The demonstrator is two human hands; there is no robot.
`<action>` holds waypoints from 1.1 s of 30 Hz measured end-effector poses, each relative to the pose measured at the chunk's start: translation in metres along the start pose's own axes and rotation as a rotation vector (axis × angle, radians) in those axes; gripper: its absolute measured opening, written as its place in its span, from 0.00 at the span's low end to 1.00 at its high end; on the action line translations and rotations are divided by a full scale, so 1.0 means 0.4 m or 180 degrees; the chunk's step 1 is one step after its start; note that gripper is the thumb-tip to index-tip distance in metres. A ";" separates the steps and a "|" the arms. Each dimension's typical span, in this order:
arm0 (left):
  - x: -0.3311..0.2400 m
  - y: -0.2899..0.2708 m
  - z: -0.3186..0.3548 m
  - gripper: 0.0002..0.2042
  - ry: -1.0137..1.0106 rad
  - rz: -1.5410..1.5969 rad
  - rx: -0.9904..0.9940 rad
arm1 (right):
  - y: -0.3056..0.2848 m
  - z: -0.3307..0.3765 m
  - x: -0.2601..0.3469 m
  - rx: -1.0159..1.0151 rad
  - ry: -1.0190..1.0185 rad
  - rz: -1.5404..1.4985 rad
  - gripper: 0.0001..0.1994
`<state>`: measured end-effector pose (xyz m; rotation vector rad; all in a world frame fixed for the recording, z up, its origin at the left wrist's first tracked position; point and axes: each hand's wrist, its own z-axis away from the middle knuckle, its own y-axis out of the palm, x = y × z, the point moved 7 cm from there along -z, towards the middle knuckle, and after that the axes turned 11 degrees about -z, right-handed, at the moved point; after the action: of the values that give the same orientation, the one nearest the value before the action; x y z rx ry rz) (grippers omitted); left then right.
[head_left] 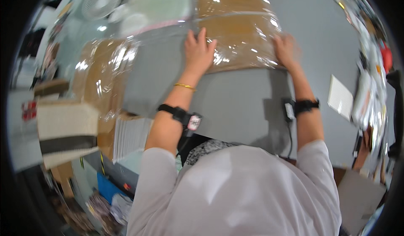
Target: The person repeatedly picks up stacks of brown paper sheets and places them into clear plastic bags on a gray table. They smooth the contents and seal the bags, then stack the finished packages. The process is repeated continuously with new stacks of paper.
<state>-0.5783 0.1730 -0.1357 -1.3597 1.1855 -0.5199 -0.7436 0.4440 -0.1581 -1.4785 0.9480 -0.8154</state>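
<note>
A flat brown pack in shiny clear plastic (240,27) lies on the grey table, between my two hands. My left hand (198,55) is open, its fingers spread over the pack's left edge near the front corner. At the opposite edge, my right hand (287,51) touches the plastic with its fingers out, partly smeared by motion. Neither hand is closed around the pack. Behind its front part, a second brown section (231,0) shows beyond a pale seam in the plastic.
Clear plastic bags (160,6) lie at the back left, near a white fan (102,1). Another plastic-wrapped brown pack (105,67) is at left, above an open cardboard box (67,122) and a stack of white sheets (130,137). A white card (340,97) and plastic-wrapped goods (365,93) line the right.
</note>
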 end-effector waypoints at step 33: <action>0.922 -0.636 0.439 0.42 -0.1992 0.3060 -0.1748 | -0.267 -0.349 1.378 0.1442 -0.2080 -0.3440 0.30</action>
<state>-0.2020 -0.1180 -0.0631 -1.0734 1.3045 0.9064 -0.6169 -0.1096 -0.0471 -1.6290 -0.5827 -1.0764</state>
